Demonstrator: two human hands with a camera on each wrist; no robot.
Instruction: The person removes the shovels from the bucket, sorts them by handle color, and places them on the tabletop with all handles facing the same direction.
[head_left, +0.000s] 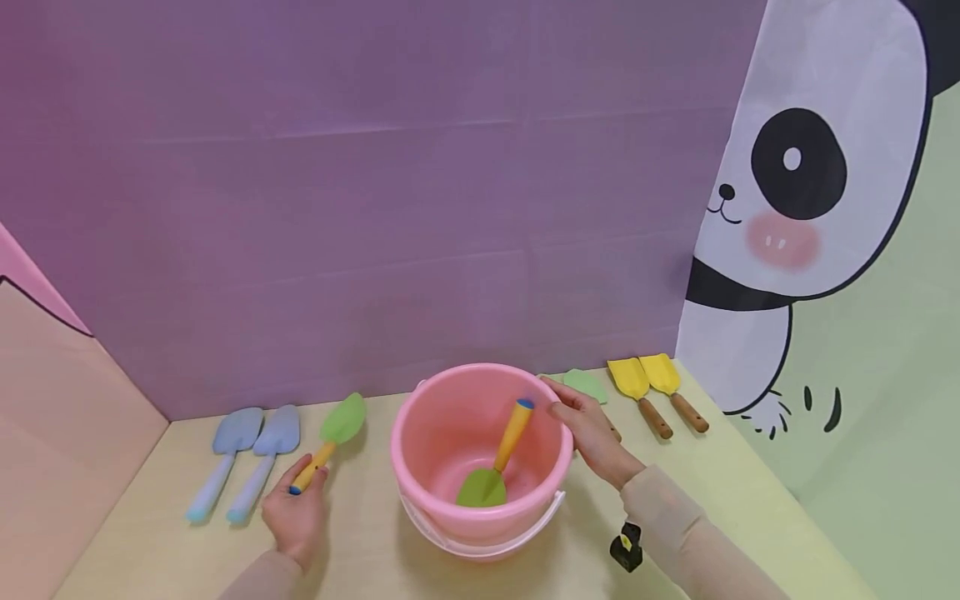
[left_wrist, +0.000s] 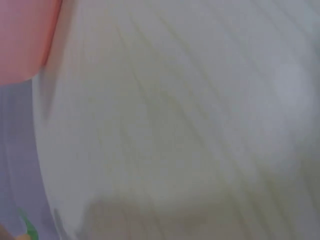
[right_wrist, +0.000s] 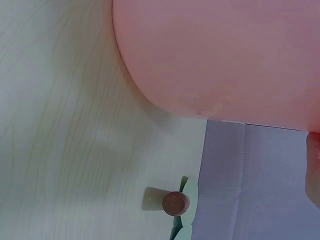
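A pink bucket (head_left: 420,442) stands mid-table, and it fills the top of the right wrist view (right_wrist: 215,55). Inside it leans a green-bladed shovel (head_left: 497,462) with a yellow handle. My left hand (head_left: 296,510) grips the yellow handle of a second green shovel (head_left: 333,433), which lies on the table left of the bucket. My right hand (head_left: 592,433) rests at the bucket's right rim with fairly straight fingers, holding nothing. Behind it lies a pale green shovel (head_left: 587,385); its wooden handle end (right_wrist: 175,203) shows in the right wrist view.
Two blue shovels (head_left: 243,458) lie side by side at the left. Two yellow shovels with wooden handles (head_left: 656,390) lie at the back right. A purple wall closes the back, with a panda panel at the right. The left wrist view is a blur of table (left_wrist: 175,125).
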